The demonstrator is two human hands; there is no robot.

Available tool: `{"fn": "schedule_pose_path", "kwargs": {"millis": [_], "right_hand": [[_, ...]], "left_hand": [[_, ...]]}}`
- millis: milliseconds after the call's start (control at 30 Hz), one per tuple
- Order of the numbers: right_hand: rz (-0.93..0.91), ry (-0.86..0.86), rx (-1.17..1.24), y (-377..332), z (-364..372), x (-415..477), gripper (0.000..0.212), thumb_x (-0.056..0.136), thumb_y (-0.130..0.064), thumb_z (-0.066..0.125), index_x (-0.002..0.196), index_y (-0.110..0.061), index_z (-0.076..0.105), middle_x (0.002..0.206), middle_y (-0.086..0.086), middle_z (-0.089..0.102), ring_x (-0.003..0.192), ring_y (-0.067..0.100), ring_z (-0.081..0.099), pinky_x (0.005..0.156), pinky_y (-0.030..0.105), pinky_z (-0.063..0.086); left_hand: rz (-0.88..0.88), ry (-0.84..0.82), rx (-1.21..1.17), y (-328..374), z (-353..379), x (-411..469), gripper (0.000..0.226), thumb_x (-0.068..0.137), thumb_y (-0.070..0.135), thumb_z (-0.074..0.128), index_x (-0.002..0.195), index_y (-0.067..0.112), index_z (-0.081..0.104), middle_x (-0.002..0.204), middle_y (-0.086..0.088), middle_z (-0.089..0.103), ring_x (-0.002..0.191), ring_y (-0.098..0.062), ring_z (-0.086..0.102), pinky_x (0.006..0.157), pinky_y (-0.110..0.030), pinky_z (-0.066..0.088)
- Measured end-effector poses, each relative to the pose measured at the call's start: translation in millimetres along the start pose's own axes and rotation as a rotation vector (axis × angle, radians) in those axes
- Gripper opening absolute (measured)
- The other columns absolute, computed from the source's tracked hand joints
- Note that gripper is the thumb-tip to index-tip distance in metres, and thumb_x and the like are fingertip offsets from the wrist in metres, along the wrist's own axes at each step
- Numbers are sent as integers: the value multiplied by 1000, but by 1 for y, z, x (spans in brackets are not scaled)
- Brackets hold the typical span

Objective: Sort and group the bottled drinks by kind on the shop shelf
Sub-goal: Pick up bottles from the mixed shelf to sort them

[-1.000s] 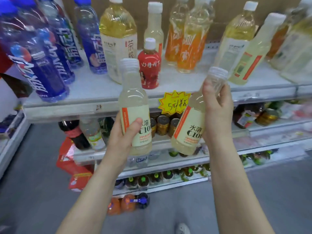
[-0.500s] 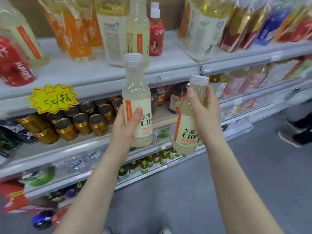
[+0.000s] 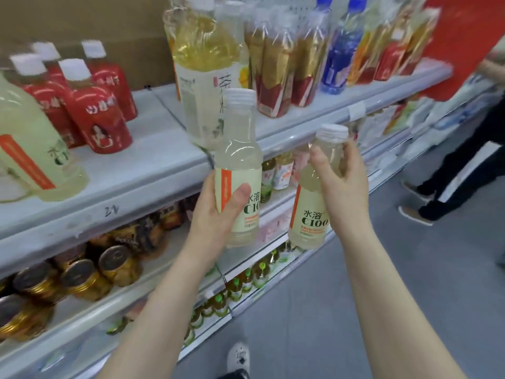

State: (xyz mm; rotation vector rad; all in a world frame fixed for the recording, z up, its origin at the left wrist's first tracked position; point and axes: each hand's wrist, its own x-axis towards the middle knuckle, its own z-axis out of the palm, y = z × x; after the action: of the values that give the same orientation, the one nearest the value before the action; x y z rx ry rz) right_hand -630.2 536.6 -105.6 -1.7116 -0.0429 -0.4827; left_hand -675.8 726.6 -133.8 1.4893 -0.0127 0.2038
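My left hand (image 3: 218, 212) wraps the labelled waist of one pale cloudy plastic bottle (image 3: 240, 149), my right hand (image 3: 341, 184) grips the twin bottle (image 3: 310, 217) at its shoulder, both held before the white shelf (image 3: 153, 160); full, smooth, probably weighty and slick, so I trust the waist grip more

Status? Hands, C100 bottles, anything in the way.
Left hand grips left C100 bottle, upright. Right hand grips right C100 bottle near neck, tilted. Both off the shelf. Large tea bottle ahead at shelf edge.
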Motion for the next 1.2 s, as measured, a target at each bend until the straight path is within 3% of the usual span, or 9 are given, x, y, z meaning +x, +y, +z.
{"fn": "schedule_pose_path", "kwargs": {"millis": [100,200,333,467,600,700,800,1000,1200], "right_hand": [[-19,46,-11,3,-15,40,19,95,-36,69,110,-26,61,98,-17,70,89,-2,67,73,16,49],[-18,94,12,6,-36,76,15,97,-32,68,109,-26,61,99,-14,72,89,0,68,74,15,50],[-51,147,5,20,-73,126,18,97,-30,67,107,-18,59,93,-12,69,82,2,65,71,17,47],[-78,161,31,42,-118,184,16,98,-30,67,109,-21,60,95,-11,70,85,4,66,76,24,51],[-90,134,49,66,-173,250,18,96,-33,68,110,-25,61,101,-8,72,93,9,69,82,33,53],[-73,81,50,82,-219,298,16,96,-34,68,108,-27,61,100,-11,72,92,0,67,83,30,52],[-80,44,68,98,-261,345,12,96,-32,70,98,-29,58,94,-8,69,86,9,64,80,33,51],[-105,17,89,130,-311,431,16,95,-31,71,104,-23,61,95,-3,68,85,12,63,78,35,52],[-129,-24,151,156,-324,510,18,95,-28,70,107,-17,62,90,-4,71,82,8,64,75,28,52]], "left_hand": [[46,-90,13,5,30,41,35,68,61,68,102,58,60,111,11,71,108,-15,68,97,-44,53],[89,-162,23,10,66,77,31,69,62,65,99,63,57,105,16,70,102,-8,68,88,-32,54],[114,-222,8,8,119,120,32,70,57,68,100,57,58,108,6,70,103,-19,68,90,-41,57],[136,-246,-38,0,183,161,33,71,57,69,103,61,58,112,8,70,106,-15,68,92,-38,55],[149,-168,-68,-11,259,201,38,69,58,69,105,53,59,109,7,71,102,-15,69,85,-36,57],[128,-99,-104,-18,320,227,47,65,60,70,109,48,58,108,9,72,102,-15,70,83,-36,56],[125,-51,-123,-25,377,251,53,64,60,70,112,44,56,107,10,72,102,-15,70,87,-38,55],[152,14,-97,-39,459,301,37,66,60,69,102,56,60,106,11,72,102,-13,69,90,-41,55],[252,74,-89,-50,506,359,37,70,56,67,105,66,57,110,18,70,104,-6,68,81,-27,55]]}}
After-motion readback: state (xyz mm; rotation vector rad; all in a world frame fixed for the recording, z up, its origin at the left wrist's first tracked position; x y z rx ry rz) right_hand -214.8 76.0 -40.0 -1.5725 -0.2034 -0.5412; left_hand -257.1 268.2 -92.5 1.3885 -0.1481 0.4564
